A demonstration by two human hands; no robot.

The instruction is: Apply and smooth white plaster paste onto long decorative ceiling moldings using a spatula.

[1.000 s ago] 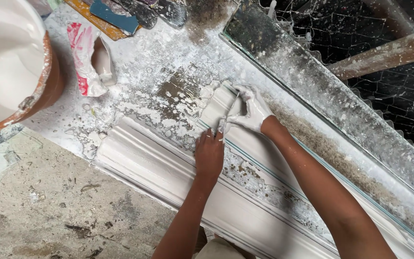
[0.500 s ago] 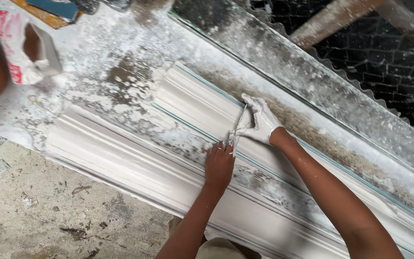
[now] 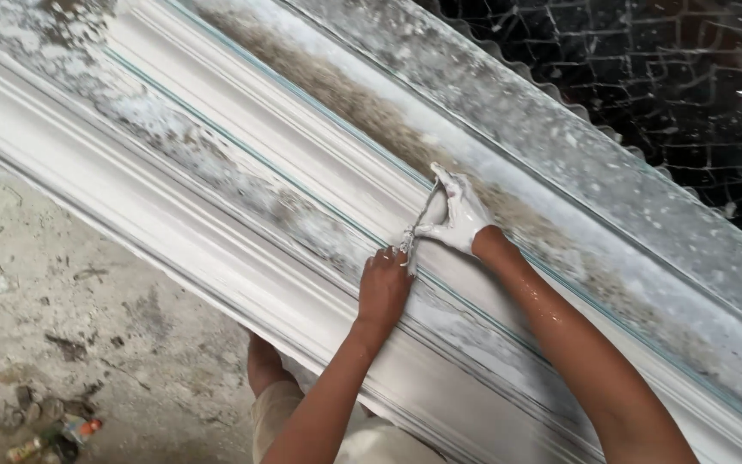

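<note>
A long white plaster moulding (image 3: 242, 258) with stepped ridges runs diagonally across a spattered bench. A thin plaster-coated blade (image 3: 420, 225) stands across its upper channel. My right hand (image 3: 457, 216), caked in white plaster, grips the blade's upper part. Just below it, the curled fingertips of my left hand (image 3: 384, 288) pinch the blade's lower end on the moulding's middle ridge. Wet plaster smears the surface around both hands.
A plaster-flecked bench top (image 3: 560, 163) lies beyond the moulding, with dark wire mesh (image 3: 672, 94) behind it at the upper right. Stained concrete floor (image 3: 70, 326) is at the lower left, with small litter (image 3: 53, 434). My knee (image 3: 264, 365) shows under the moulding.
Both hands slid the blade along the moulding, away from its end. The view followed, so the bucket, bag and moulding end have left the frame.
</note>
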